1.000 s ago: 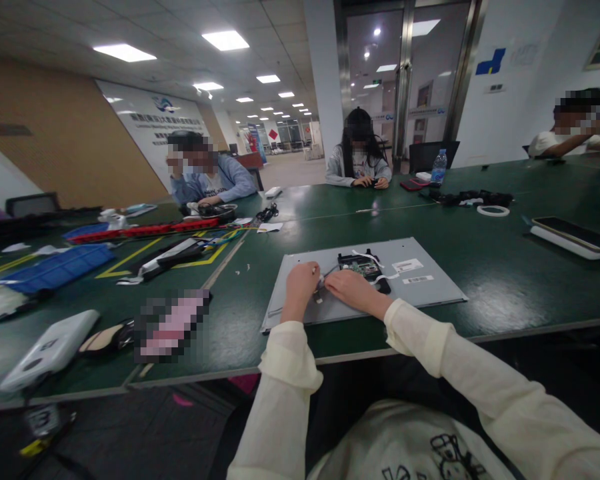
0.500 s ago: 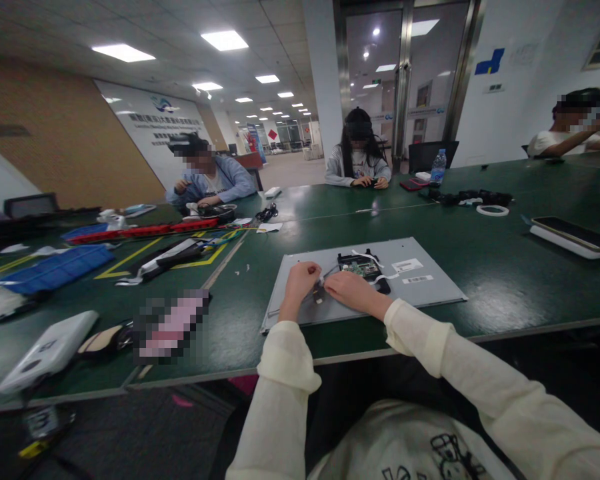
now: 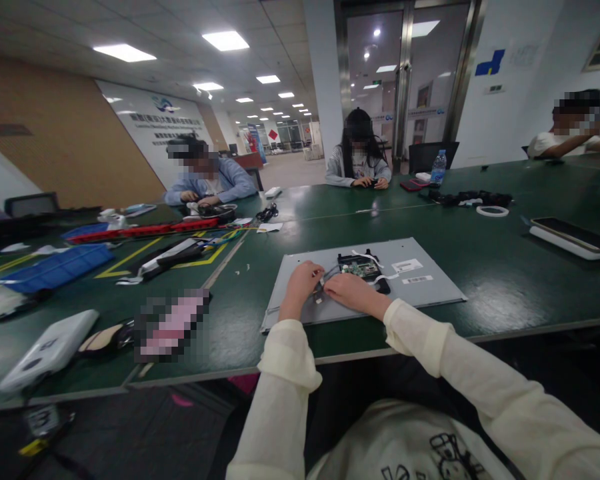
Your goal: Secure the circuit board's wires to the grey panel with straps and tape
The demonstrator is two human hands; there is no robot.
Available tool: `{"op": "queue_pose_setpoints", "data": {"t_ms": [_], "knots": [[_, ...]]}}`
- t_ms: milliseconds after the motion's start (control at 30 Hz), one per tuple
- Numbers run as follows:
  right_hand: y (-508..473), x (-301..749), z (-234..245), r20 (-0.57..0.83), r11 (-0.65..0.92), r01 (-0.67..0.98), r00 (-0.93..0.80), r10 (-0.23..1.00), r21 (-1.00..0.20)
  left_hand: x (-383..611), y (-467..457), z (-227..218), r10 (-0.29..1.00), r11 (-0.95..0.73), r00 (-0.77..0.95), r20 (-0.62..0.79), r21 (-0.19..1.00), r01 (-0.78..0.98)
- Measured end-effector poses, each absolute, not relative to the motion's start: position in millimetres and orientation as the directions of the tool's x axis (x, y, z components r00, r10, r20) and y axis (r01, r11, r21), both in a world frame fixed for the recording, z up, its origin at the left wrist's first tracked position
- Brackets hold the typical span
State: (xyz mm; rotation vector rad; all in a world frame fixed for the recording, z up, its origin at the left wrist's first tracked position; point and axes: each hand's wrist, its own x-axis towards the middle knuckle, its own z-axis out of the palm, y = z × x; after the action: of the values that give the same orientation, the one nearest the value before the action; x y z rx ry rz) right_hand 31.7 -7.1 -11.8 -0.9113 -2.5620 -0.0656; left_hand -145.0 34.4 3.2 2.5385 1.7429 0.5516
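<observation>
A grey metal panel (image 3: pixel 430 290) lies flat on the green table (image 3: pixel 505 267) in front of me. A small green circuit board (image 3: pixel 360 268) with white ribbon cables sits near its far edge. My left hand (image 3: pixel 301 283) is closed in a pinch over a thin cable on the panel. My right hand (image 3: pixel 347 288) rests beside it, fingers curled onto a small connector piece (image 3: pixel 321 292) between the two hands. Both hands nearly touch, just in front of the board.
Three people sit around the table. On the left lie a blue tray (image 3: pixel 55 267), a red strip (image 3: pixel 145 231), a white device (image 3: pixel 50 350) and cables. A water bottle (image 3: pixel 439 167), tape ring (image 3: pixel 493 211) and a flat screen unit (image 3: pixel 575 235) sit to the right.
My hands have shifted only slightly on the panel, staying pinched around the cable and connector. The person at the far left lowered a hand to the table.
</observation>
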Motion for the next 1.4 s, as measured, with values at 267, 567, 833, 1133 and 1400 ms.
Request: {"op": "queue_pose_setpoints", "data": {"t_ms": [267,567,833,1133,1400], "knots": [[-14.9,37.5,-7.7,0.394,0.826,0.554,-0.739,0.546,-0.105,-141.9,33.2,2.5,0.937,-0.290,0.232,0.261,0.215,0.932],[-21.1,39.8,-6.5,0.363,0.810,0.583,-0.743,0.561,-0.059,-140.3,33.0,2.8,0.951,-0.248,0.199,0.237,0.198,0.948],[-28.4,42.1,-4.0,0.372,0.849,0.523,-0.775,0.512,-0.080,-144.3,32.6,-2.1,0.947,-0.183,0.145,0.288,0.110,0.977],[-17.8,48.1,-9.0,0.564,0.788,0.525,-0.562,0.605,-0.323,-142.1,22.1,9.1,0.907,-0.097,0.049,0.417,0.095,0.991],[-7.3,52.4,-10.4,0.607,0.713,0.528,-0.398,0.688,-0.461,-140.6,20.0,15.8,0.844,-0.075,0.005,0.536,0.110,0.991]]}}
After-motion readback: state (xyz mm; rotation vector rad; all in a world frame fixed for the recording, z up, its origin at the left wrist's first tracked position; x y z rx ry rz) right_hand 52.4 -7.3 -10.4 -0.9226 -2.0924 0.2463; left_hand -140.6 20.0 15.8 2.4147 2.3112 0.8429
